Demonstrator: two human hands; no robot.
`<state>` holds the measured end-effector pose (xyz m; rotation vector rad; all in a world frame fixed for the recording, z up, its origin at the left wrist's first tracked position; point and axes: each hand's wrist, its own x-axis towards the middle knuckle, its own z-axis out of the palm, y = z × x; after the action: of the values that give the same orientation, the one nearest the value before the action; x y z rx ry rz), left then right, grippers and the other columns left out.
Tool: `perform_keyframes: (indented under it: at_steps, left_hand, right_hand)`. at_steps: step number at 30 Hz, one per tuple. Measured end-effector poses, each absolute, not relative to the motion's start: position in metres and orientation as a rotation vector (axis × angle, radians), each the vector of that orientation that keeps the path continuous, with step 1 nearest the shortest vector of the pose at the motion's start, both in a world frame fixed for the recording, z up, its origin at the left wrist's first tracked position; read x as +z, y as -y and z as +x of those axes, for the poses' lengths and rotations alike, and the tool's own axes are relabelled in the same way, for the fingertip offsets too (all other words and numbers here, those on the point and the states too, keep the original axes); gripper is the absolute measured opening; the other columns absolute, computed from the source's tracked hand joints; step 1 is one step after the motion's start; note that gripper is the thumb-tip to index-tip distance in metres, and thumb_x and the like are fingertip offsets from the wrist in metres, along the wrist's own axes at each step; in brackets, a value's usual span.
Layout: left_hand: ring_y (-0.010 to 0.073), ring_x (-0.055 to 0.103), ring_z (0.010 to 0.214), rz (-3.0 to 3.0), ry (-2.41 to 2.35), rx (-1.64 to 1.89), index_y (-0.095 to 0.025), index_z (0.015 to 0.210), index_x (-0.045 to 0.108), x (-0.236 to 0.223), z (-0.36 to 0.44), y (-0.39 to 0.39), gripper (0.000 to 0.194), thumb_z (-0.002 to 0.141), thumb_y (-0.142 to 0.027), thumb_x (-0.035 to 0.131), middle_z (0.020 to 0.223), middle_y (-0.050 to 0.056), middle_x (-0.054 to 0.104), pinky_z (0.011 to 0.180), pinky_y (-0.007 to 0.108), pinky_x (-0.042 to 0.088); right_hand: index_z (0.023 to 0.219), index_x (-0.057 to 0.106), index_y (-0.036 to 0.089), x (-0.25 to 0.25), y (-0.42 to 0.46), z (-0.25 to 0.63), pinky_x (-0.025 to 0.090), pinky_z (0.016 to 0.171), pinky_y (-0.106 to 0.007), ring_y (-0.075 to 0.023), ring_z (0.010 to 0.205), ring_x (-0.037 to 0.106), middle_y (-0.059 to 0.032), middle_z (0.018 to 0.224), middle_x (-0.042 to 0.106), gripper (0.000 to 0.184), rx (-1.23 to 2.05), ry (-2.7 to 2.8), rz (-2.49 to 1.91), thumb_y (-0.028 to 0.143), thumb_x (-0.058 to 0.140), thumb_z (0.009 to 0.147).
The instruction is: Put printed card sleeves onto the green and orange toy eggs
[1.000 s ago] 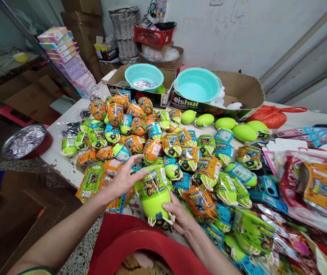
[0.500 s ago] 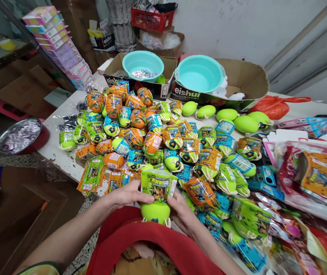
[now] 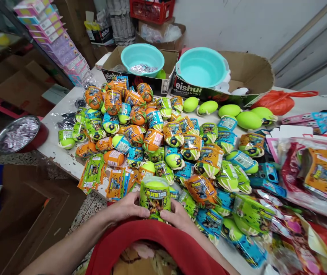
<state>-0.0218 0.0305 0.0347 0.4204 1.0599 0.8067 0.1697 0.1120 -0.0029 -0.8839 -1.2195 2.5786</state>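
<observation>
Close to my body, a green toy egg in a printed green wrapper [image 3: 155, 195] is gripped from both sides. My left hand [image 3: 129, 209] wraps its left side, and my right hand [image 3: 177, 215] clasps the right side, thumbs toward the front. The egg's rounded yellow-green top shows inside the wrapper's upper rim; its lower end is mostly hidden by my thumbs and red apron [image 3: 152, 233]. Just beyond lies a heap of wrapped orange and green eggs [image 3: 134, 135]. Left of the held egg are flat printed wrappers [image 3: 93, 172] in green, orange and blue.
Behind the heap, two turquoise basins [image 3: 202, 68] rest in cardboard boxes [image 3: 248, 72]. Several bare green eggs [image 3: 229, 110] line the table near them. A metal bowl of small sachets [image 3: 20, 133] stands at left. A red plastic bag [image 3: 276, 102] and packaged wrappers [image 3: 325, 173] lie at right.
My left hand came down from the wrapper's top to the egg's side. The tilted egg turned upright and moved toward my body, its lower end passing behind my hands. The view shifted slightly downward.
</observation>
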Motion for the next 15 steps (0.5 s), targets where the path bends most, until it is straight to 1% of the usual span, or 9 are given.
perform_keyframes:
  at_steps: [5, 8, 10, 12, 15]
  left_hand:
    - [0.0267, 0.057, 0.103, 0.464, -1.065, 0.844, -0.018, 0.121, 0.055, 0.036, -0.017, -0.035, 0.067, 0.062, -0.042, 0.075, 0.111, 0.006, 0.065, 0.093, 0.040, 0.041]
    - [0.0282, 0.055, 0.106, 0.605, -1.131, 0.818, -0.017, 0.119, 0.057, 0.035, -0.014, -0.049, 0.062, 0.066, -0.046, 0.072, 0.114, 0.008, 0.064, 0.094, 0.039, 0.042]
    - [0.0279, 0.056, 0.104, 0.718, -1.151, 0.788, -0.016, 0.119, 0.058, 0.035, -0.012, -0.063, 0.058, 0.071, -0.047, 0.067, 0.113, 0.009, 0.065, 0.092, 0.038, 0.043]
    - [0.0257, 0.059, 0.097, 0.776, -1.170, 0.738, -0.017, 0.122, 0.056, 0.034, -0.009, -0.078, 0.057, 0.075, -0.049, 0.062, 0.112, 0.010, 0.065, 0.087, 0.036, 0.046]
    - [0.0225, 0.062, 0.092, 0.736, -1.284, 0.740, -0.023, 0.126, 0.053, 0.031, -0.014, -0.090, 0.059, 0.074, -0.051, 0.062, 0.116, 0.009, 0.063, 0.082, 0.033, 0.049]
  right_hand:
    - [0.116, 0.055, 0.019, 0.011, -0.114, 0.167, 0.042, 0.095, -0.043, -0.0279, 0.105, 0.058, -0.0091, 0.114, 0.064, 0.064, 2.524, 1.099, -0.905, 0.047, 0.076, 0.062]
    - [0.113, 0.058, 0.018, 0.029, -0.120, 0.166, 0.044, 0.092, -0.042, -0.0276, 0.101, 0.060, -0.0076, 0.108, 0.066, 0.061, 2.511, 0.965, -0.875, 0.042, 0.077, 0.061]
    - [0.111, 0.059, 0.017, 0.038, -0.132, 0.168, 0.046, 0.090, -0.041, -0.0268, 0.097, 0.062, -0.0074, 0.104, 0.067, 0.058, 2.471, 0.892, -0.874, 0.039, 0.078, 0.060]
    - [0.107, 0.061, 0.016, 0.041, -0.157, 0.176, 0.050, 0.084, -0.038, -0.0247, 0.089, 0.065, -0.0075, 0.098, 0.068, 0.055, 2.351, 0.864, -0.976, 0.036, 0.079, 0.059]
    - [0.096, 0.063, 0.015, 0.033, -0.223, 0.205, 0.055, 0.069, -0.032, -0.0196, 0.073, 0.066, -0.0069, 0.088, 0.069, 0.048, 1.984, 0.843, -1.306, 0.036, 0.080, 0.057]
